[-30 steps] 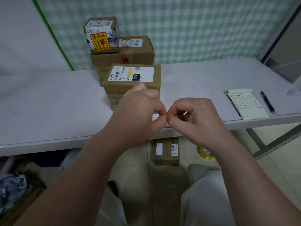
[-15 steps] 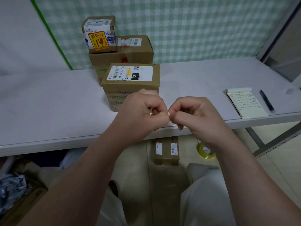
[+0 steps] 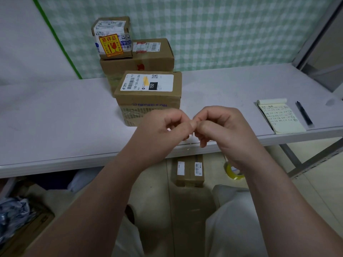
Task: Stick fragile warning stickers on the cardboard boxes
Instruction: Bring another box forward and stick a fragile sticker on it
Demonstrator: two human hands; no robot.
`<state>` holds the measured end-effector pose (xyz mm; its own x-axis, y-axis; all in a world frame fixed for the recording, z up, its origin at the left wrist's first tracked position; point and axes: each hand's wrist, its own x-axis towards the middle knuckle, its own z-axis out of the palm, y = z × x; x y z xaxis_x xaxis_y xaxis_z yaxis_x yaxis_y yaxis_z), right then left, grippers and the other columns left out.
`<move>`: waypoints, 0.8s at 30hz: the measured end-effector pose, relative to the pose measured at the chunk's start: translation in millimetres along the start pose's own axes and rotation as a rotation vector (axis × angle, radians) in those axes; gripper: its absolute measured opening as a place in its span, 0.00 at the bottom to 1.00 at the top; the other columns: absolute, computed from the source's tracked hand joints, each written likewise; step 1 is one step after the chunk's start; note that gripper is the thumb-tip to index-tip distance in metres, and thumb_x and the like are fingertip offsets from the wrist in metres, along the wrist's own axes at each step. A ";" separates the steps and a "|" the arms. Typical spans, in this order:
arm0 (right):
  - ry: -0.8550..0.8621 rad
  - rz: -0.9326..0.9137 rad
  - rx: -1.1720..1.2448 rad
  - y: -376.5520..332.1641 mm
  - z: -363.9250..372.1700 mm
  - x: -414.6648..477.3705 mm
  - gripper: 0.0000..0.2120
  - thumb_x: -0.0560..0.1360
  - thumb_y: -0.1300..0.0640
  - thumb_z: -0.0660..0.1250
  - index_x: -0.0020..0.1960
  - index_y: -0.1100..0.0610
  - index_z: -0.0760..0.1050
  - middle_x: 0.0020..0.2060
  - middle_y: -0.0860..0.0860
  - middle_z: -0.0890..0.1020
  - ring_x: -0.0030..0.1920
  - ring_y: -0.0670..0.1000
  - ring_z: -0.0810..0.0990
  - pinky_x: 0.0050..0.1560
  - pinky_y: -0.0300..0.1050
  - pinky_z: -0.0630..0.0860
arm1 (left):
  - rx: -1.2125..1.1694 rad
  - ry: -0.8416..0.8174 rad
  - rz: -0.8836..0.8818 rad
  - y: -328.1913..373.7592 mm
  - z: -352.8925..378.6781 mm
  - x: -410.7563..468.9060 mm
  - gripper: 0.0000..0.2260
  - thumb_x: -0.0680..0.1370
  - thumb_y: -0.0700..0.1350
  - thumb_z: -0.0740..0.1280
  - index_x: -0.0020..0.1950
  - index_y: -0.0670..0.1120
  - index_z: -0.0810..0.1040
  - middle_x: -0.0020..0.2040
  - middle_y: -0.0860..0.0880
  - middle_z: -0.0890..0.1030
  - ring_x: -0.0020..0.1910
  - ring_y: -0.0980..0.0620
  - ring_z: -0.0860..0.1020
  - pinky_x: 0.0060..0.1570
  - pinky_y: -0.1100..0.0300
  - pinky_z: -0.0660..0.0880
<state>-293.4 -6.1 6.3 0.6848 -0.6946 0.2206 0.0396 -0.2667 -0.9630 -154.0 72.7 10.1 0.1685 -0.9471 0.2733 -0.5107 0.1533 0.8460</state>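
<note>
Our left hand [image 3: 161, 132] and right hand [image 3: 224, 132] meet above the near edge of the table [image 3: 55, 117]. Their fingers are curled, with thumb and forefinger tips pressed together where the two hands touch. We cannot tell what is pinched between them, if anything.

Just beyond the knuckles stands a closed cardboard box [image 3: 148, 101] with a white shipping label [image 3: 147, 82] on its lid. Behind it, touching or nearly so, sits a larger closed box [image 3: 141, 63]. A small box [image 3: 111, 25] rests on the left part of its top. The small box's front face carries a yellow and red fragile sticker [image 3: 111, 45]. All three are shut, so we cannot see their contents.

To the right, well apart from the boxes, a yellow notepad [image 3: 281, 119] lies open on the table, with a black pen [image 3: 304, 113] just beside it.

Under the table another closed box [image 3: 190, 172] stands on the floor, near a roll of yellow tape [image 3: 233, 172]. At the lower left an open carton [image 3: 27, 229] holds crumpled plastic wrap [image 3: 13, 212]. A green checked cloth [image 3: 213, 25] hangs behind the table.
</note>
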 end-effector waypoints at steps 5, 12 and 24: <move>0.047 -0.027 -0.118 -0.8 1.6 0.5 0.06 0.66 0.59 0.65 0.34 0.58 0.79 0.28 0.51 0.78 0.30 0.48 0.75 0.30 0.40 0.73 | 0.224 0.033 0.121 2.2 -0.1 -0.1 0.10 0.75 0.46 0.61 0.36 0.47 0.77 0.32 0.51 0.78 0.35 0.52 0.75 0.33 0.60 0.70; 0.044 0.123 0.250 4.3 7.9 -0.8 0.07 0.65 0.63 0.62 0.30 0.57 0.77 0.26 0.52 0.74 0.28 0.47 0.72 0.26 0.38 0.69 | -0.113 0.021 0.000 2.6 8.8 -2.9 0.11 0.74 0.42 0.60 0.33 0.50 0.75 0.29 0.54 0.74 0.30 0.59 0.73 0.33 0.65 0.70; 0.131 0.093 0.096 14.6 14.5 -4.4 0.20 0.71 0.43 0.63 0.32 0.59 0.73 0.28 0.57 0.73 0.30 0.53 0.73 0.29 0.45 0.71 | -0.218 0.105 -0.051 -5.0 19.4 -3.4 0.11 0.75 0.43 0.61 0.34 0.43 0.75 0.28 0.49 0.76 0.29 0.51 0.74 0.32 0.53 0.75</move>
<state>-285.3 2.7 -11.0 0.5881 -0.7961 0.1424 0.0542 -0.1368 -0.9891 -168.4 69.7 -4.0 0.2823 -0.9223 0.2641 -0.3068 0.1741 0.9357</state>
